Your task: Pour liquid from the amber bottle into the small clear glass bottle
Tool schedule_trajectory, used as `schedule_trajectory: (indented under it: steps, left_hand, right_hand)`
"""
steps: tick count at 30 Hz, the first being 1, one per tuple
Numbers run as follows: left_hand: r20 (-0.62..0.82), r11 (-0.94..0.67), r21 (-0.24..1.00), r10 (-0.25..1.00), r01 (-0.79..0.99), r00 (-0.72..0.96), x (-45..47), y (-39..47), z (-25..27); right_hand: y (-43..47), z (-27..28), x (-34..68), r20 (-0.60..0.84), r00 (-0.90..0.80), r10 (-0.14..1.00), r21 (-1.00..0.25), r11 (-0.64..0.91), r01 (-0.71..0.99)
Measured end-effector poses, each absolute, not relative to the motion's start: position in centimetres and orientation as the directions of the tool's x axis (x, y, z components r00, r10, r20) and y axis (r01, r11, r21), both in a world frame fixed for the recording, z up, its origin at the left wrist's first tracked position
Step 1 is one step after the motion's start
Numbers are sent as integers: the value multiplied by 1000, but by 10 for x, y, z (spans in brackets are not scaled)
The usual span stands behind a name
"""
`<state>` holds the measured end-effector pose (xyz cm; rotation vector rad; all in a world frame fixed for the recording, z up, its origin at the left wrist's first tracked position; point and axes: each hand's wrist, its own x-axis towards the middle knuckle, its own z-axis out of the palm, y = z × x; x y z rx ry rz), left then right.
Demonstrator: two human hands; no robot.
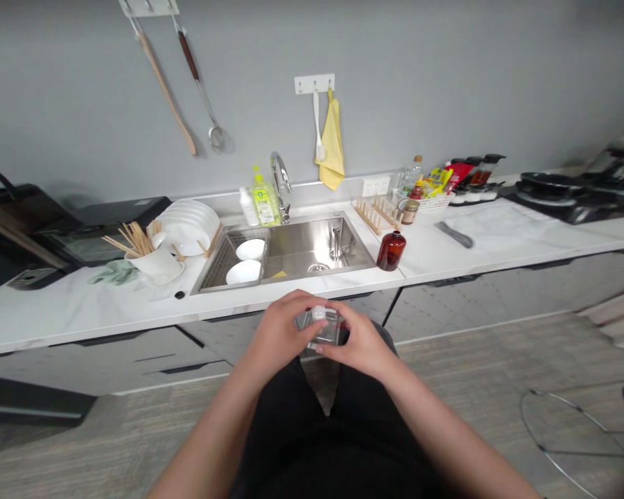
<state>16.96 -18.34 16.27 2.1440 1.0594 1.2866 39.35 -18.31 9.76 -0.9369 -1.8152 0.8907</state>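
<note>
Between my two hands, in front of the counter's edge, is a small clear square bottle (pixel 328 331) with a white rounded top. My left hand (pixel 286 326) wraps its left side, with the thumb beside the white top. On the right side, my right hand (pixel 361 342) grips the bottle, fingers at the back and thumb at the near side. Part of the bottle is hidden by my fingers. An amber bottle (pixel 392 251) with a dark open-looking mouth stands on the counter beyond my right hand.
Ahead is a steel sink (pixel 296 246) with two white bowls (pixel 244 272) in a rack on its left. Left of it are a dish rack of white plates (pixel 187 225) and a chopstick holder (pixel 159 267). A wooden rack (pixel 377 213), condiment basket (pixel 437 201) and stove (pixel 556 194) stand rightward.
</note>
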Motion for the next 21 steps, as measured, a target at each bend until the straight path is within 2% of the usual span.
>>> schedule_trajectory:
  steps: [4,9,13,18,21]
  left_hand:
    - [490,-559,719,829,414,269,178,-198,147]
    - [489,-573,768,813,286,317,182,-206,134]
    - [531,-569,789,822,233,209,181,-208,125]
    - [483,-511,859,808,-6,337,173,-216,115]
    - [514,-531,847,816,-8,264,172,-219,111]
  right_hand:
    - [-191,91,397,380,-282,881,-864,447,232]
    - [-202,91,402,378,-313,871,-863,454,221]
    - [-210,98,402,384,-328,863,-862,463,207]
    - [-213,99,401,374,-359,855,-886,444,136]
    - [-214,98,399,380,-345,858,-891,440,114]
